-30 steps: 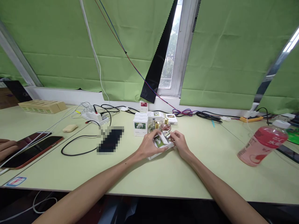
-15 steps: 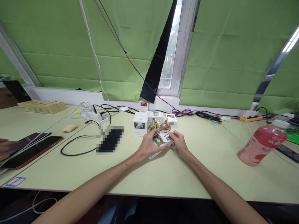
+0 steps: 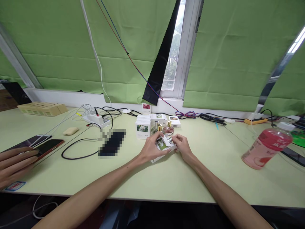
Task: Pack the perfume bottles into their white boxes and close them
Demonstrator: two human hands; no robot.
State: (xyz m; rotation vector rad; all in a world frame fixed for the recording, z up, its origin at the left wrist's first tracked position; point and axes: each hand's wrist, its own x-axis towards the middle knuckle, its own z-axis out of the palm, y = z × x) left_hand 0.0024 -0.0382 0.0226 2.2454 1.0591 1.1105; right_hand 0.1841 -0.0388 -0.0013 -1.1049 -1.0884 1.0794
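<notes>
My left hand point(image 3: 150, 149) is wrapped round a small white box point(image 3: 162, 146) with a green flower picture, lying on the pale green table point(image 3: 147, 178). My right hand point(image 3: 183, 145) pinches the box's open flap end, where something silver shows. Just behind the box stand two small perfume bottles with gold caps point(image 3: 164, 128) and several more white boxes point(image 3: 143, 128).
Another person's hand point(image 3: 13, 165) lies at the left edge over two phones point(image 3: 43, 144). A black cable point(image 3: 78, 149), a blurred dark object point(image 3: 112, 142) and a power strip point(image 3: 95, 119) lie left of centre. A pink drink bottle point(image 3: 268, 144) stands at the right.
The other person's hand has reached further in over the phones at the left. My hands stay on the white box, which has shifted only slightly.
</notes>
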